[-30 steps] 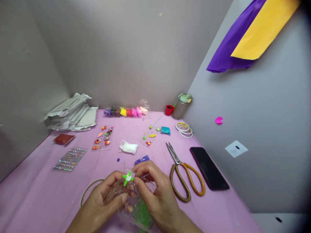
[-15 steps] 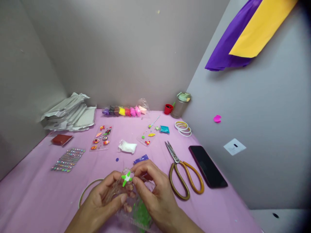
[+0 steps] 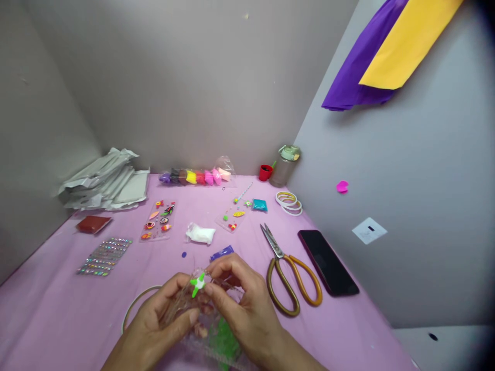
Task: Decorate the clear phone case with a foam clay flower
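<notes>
Slipping slightly left in the frame as the view is turning, the green-and-white star is showing at lower centre against clear plastic. The left hand is gripping that plastic; the right hand is pinching with fingers beside the star. It is seemingly sitting whole already, but handling is not yet ending.

Star between left fingers and right fingers, scissors left of phone
</notes>
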A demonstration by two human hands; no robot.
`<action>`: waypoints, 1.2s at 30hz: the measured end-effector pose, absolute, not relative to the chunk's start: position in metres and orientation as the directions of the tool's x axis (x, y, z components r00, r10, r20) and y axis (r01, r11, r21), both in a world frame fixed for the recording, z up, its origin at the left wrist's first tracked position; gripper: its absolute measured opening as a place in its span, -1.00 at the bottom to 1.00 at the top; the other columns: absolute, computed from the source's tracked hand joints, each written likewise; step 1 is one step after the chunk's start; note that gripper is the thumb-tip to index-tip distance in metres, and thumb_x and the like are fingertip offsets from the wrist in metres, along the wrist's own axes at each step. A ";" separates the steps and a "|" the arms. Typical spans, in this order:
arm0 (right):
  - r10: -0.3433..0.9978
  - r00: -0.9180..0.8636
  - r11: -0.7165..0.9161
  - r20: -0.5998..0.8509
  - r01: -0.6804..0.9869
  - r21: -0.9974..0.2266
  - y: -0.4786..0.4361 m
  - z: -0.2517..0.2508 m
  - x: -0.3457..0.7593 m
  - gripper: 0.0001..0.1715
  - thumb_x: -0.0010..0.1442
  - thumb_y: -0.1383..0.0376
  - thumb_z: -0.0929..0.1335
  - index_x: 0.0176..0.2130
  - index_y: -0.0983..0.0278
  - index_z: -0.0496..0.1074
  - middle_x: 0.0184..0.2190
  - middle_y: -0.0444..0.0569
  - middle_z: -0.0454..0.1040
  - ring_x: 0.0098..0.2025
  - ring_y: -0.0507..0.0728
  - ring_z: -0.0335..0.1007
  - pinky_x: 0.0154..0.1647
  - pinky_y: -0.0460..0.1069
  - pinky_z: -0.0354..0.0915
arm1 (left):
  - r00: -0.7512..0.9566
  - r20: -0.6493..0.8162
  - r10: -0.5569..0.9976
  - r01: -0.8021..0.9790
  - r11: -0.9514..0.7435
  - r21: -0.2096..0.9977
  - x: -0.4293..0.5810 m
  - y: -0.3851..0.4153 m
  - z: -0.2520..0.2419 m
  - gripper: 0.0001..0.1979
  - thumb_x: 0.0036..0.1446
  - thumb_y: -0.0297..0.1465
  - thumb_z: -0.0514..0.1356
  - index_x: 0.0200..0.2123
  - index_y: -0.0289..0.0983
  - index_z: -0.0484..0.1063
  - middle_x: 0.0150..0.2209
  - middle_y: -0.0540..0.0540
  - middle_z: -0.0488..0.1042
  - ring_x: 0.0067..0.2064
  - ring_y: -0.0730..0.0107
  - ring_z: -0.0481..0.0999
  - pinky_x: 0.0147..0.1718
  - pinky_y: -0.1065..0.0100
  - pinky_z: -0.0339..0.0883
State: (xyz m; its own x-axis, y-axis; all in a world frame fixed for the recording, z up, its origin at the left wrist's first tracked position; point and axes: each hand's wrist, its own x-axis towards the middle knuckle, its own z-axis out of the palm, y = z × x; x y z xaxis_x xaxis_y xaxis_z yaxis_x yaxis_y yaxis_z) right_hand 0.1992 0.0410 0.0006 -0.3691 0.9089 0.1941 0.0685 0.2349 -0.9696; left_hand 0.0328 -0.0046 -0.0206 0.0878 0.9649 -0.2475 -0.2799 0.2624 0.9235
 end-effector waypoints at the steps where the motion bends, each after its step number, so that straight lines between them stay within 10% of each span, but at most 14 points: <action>1: 0.911 -0.374 0.209 0.173 0.058 -0.976 0.042 0.002 0.200 -0.97 0.25 0.35 0.38 -0.28 0.25 0.42 -0.32 -0.11 0.48 -0.29 0.05 0.40 -0.26 -0.07 0.30 | 0.087 -0.251 0.964 -0.275 0.265 0.924 0.032 -0.004 -0.021 -0.76 0.03 -0.21 0.42 -0.27 -0.17 0.55 -0.37 0.00 0.55 -0.34 0.32 0.50 -0.33 0.40 0.43; 14: 0.657 -0.734 -0.434 -0.169 -0.185 -0.882 0.049 -0.009 0.198 -0.56 0.01 0.06 0.56 -0.35 0.29 0.39 -0.40 -0.10 0.54 -0.45 -0.02 0.45 -0.33 -0.12 0.32 | -0.192 -0.226 0.955 -0.337 0.152 0.929 0.023 0.004 -0.015 -0.59 0.14 -0.21 0.34 -0.01 -0.15 0.31 -0.27 0.02 0.51 -0.27 0.36 0.52 -0.30 0.43 0.41; 22: 0.772 -0.625 -0.260 -0.117 -0.142 -0.955 0.040 -0.015 0.186 -0.54 0.01 0.01 0.55 -0.36 0.28 0.40 -0.52 -0.21 0.37 -0.49 -0.04 0.30 -0.45 -0.15 0.24 | -0.245 -0.080 0.966 -0.108 0.055 0.993 0.017 0.006 -0.029 -0.25 0.01 -0.17 0.42 0.17 -0.14 0.12 0.04 -0.16 0.39 0.08 0.09 0.45 0.05 0.17 0.37; 36: 0.779 -0.622 -0.147 -0.078 -0.061 -0.987 0.034 -0.019 0.177 -0.87 0.04 0.29 0.40 -0.36 0.23 0.37 -0.46 -0.16 0.34 -0.45 0.03 0.26 -0.47 -0.12 0.31 | -0.301 -0.010 0.954 0.137 0.054 0.989 0.021 -0.002 -0.019 -0.37 0.06 -0.19 0.35 0.15 -0.10 0.20 0.10 -0.16 0.37 0.03 0.04 0.41 0.01 0.14 0.23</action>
